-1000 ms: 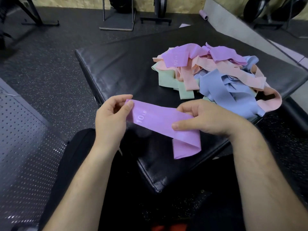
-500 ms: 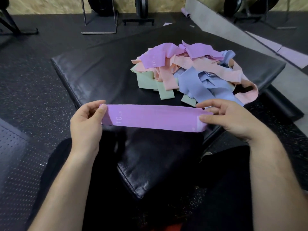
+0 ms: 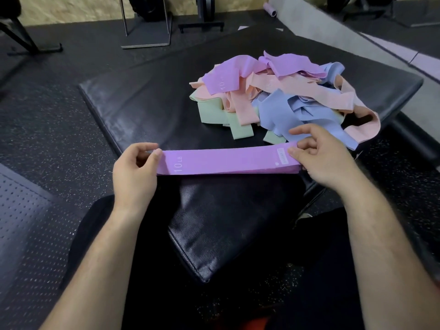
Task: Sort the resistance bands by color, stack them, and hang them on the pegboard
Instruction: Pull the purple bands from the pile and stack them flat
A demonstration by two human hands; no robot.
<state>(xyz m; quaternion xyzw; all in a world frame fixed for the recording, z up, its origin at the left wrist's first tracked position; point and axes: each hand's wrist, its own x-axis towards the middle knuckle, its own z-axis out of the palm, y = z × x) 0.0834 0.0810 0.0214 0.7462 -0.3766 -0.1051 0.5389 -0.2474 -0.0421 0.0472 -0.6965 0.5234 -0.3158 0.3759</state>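
Black grained vinyl pad (image 3: pixel 142 110) lay on speckled rubber floor (image 3: pixel 59 139). Tangled heap of bands (image 3: pixel 273 101), soft flat loops in lilac, peach, mint and blue, sat far right. Purple band (image 3: pixel 226 160), marked 10 LB, stretched flat over near edge; left hand (image 3: pixel 135 172) and right hand (image 3: pixel 326 158) each pinched one end.

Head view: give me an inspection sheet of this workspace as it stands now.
Surface: black padded mat.
Job's things: purple band marked 10 LB, held out flat; mixed pile of purple, pink, blue and green bands on the mat; pegboard at lower left.
Clutter: nothing seen.
Hands: left hand pinches the band's left end; right hand pinches its right end.
Cables: nothing seen.
Surroundings: speckled rubber floor, metal stand base, foam roller far back.
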